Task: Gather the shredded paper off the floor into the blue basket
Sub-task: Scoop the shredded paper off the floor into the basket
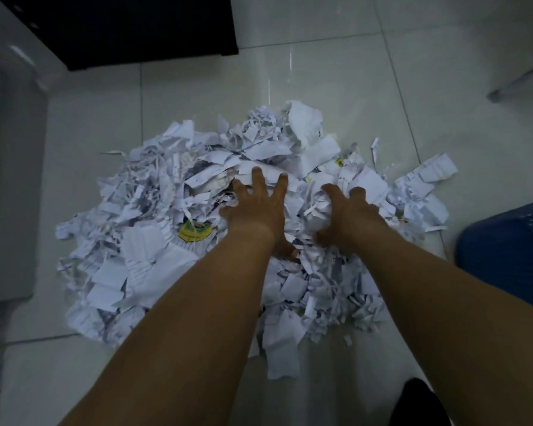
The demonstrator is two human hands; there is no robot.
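A wide heap of white shredded paper [154, 210] covers the tiled floor in the middle of the view, with one yellow-green scrap [194, 232] in it. Both my arms reach over the heap. My left hand [256, 207] lies on top of the pile, fingers spread and partly sunk into the scraps. My right hand [348, 216] is beside it, fingers curled down into the paper, the fingertips hidden. The blue basket [505, 253] stands at the right edge, to the right of the pile, only partly in view.
A black cabinet or furniture base [136, 29] stands at the top left. A grey unit [10, 195] runs along the left side. A metal leg [520, 81] shows at the upper right. A dark shape [419, 404] is at the bottom.
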